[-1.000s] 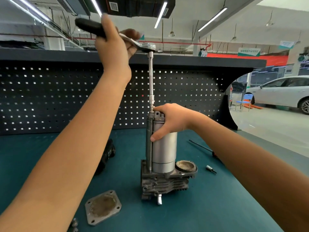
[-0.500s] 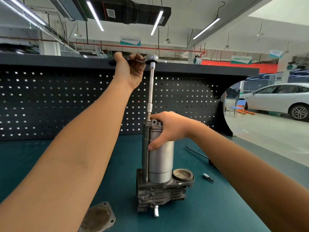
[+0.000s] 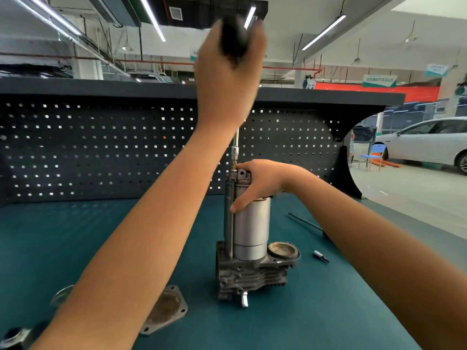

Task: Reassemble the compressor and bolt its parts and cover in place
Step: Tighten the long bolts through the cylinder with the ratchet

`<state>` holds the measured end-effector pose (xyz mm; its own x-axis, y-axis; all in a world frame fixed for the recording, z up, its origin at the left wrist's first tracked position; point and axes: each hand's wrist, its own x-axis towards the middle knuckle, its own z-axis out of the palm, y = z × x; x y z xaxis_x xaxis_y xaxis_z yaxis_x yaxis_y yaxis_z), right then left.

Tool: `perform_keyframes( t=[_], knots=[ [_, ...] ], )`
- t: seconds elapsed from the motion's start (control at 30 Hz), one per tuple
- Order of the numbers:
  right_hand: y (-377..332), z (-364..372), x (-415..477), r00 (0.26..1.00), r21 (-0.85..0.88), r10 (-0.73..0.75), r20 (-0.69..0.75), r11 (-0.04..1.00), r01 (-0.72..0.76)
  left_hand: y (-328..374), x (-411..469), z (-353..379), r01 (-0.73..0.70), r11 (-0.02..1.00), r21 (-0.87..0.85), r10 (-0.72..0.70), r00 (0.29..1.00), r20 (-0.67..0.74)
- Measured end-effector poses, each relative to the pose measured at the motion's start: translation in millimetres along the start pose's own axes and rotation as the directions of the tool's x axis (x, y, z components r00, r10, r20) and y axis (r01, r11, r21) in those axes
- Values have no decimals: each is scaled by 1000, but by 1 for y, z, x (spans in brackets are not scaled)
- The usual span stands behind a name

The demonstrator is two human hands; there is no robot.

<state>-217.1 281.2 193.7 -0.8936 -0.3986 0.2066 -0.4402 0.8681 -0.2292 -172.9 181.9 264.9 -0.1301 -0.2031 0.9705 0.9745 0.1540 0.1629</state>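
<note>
Black ratchet handle [image 3: 233, 39] clenched in left grip [image 3: 227, 82]; right grip [image 3: 262, 180] clasps silver cylindrical compressor [image 3: 251, 228], teal counter [image 3: 75, 236] centre. Likely bolt-tightening; next, keep shaft vertical.

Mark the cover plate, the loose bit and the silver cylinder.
cover plate [image 3: 165, 310], head view, on its rusty round centre.
loose bit [image 3: 318, 254], head view, on its silver end.
silver cylinder [image 3: 251, 231], head view, on the middle of its side wall.
</note>
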Motion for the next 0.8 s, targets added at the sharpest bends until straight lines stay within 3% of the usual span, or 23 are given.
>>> perform_keyframes(
  t=[0.1, 0.3, 0.47, 0.63, 0.73, 0.8],
  knots=[
    [1, 2, 2, 1000, 69, 27, -16, 997, -25, 6, -1, 3, 28, 996, 86, -27, 1000, -16],
    [6, 5, 5, 997, 95, 28, -70, 995, -21, -4, 3, -11, 75, 997, -12, -75, 993, -91],
    [8, 6, 6, 998, 94, 17, -68, 995, -11, -9, 10, -20, 75, 997, -31, -76, 996, -44],
    [8, 7, 7, 996, 75, 21, -87, 997, -15, -14, 11, -30, 178, 973, -146, -191, 978, -82],
    [7, 8, 6, 996, 91, 31, -89, 996, -23, -12, 10, -34, 274, 932, -236, -289, 957, -29],
    [7, 8, 6, 996, 98, 35, -87, 995, -27, -9, 8, -40, 292, 939, -183, -286, 956, 60]
  ],
)
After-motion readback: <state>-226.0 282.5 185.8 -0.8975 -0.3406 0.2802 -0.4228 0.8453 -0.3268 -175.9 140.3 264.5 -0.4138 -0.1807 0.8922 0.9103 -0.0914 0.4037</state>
